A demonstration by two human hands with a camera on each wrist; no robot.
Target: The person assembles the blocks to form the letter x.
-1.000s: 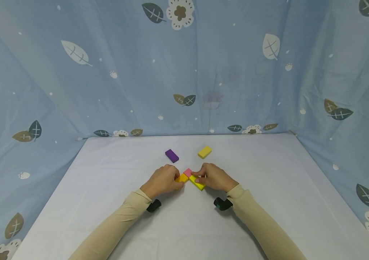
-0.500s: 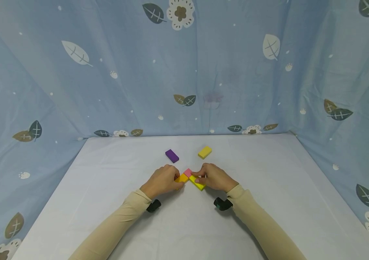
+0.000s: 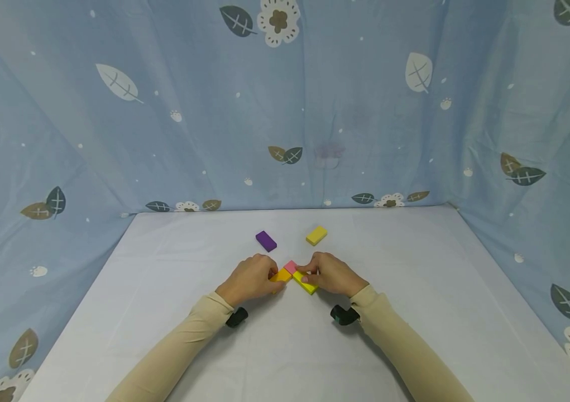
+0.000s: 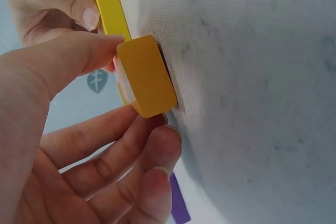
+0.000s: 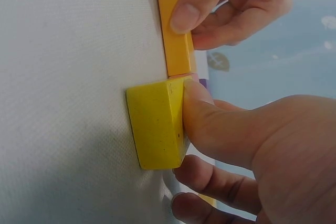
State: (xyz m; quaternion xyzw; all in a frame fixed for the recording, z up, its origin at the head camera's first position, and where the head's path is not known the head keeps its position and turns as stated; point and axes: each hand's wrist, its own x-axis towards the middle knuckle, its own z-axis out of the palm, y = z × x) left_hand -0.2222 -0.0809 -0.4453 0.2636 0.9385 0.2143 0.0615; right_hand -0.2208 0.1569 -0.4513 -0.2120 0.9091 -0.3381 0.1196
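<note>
My left hand [image 3: 252,279] pinches an orange block [image 3: 281,276] between thumb and fingers; its end face fills the middle of the left wrist view. Opposite it, my right hand [image 3: 332,273] grips a bright yellow block [image 3: 305,283], thumb on the near side and fingers on the far side. Both blocks lie low on the white cloth, slanting in a V shape. At the peak of the V, a pink block [image 3: 291,267] shows a small top face between their far ends, partly covered by the right fingers.
Beyond the hands, a purple block [image 3: 266,241] lies at the left and a paler yellow block [image 3: 317,235] at the right. The white-covered table [image 3: 285,357] meets a blue leaf-patterned curtain [image 3: 285,100] at its back and sides.
</note>
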